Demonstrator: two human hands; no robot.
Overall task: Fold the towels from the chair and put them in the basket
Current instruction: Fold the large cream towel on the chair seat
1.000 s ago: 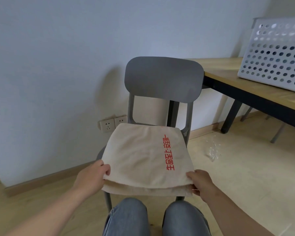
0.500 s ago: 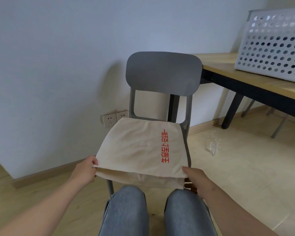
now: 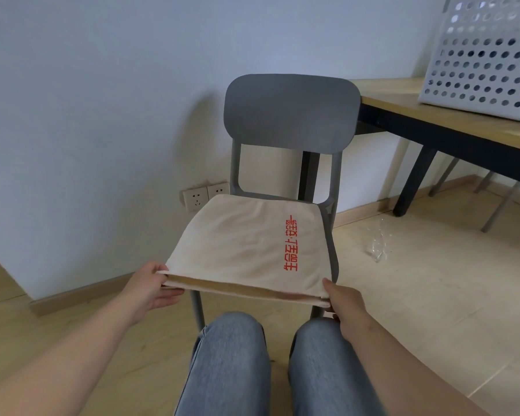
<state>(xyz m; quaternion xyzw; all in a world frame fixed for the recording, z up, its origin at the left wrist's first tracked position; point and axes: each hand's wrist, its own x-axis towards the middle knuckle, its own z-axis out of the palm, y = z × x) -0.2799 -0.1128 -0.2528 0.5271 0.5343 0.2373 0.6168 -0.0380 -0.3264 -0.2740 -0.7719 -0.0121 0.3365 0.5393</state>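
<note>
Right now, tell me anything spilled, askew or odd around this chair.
One thing: a clear, glistening patch lies on the floor right of the chair, near the black table leg. It looks like spilled water or crumpled clear plastic; I cannot tell which.

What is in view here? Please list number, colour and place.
towel: 1, beige with red lettering, folded on the chair seat
chair: 1, grey, by the wall
basket: 1, white with holes, on the table at right
table: 1, wood and black, right of chair
wall sockets: 2, white, left of chair
clear scrap: 1, transparent, on floor
knees: 2, in blue jeans, bottom centre
left hand, right hand: 2, bare, holding the towel's near corners
</note>
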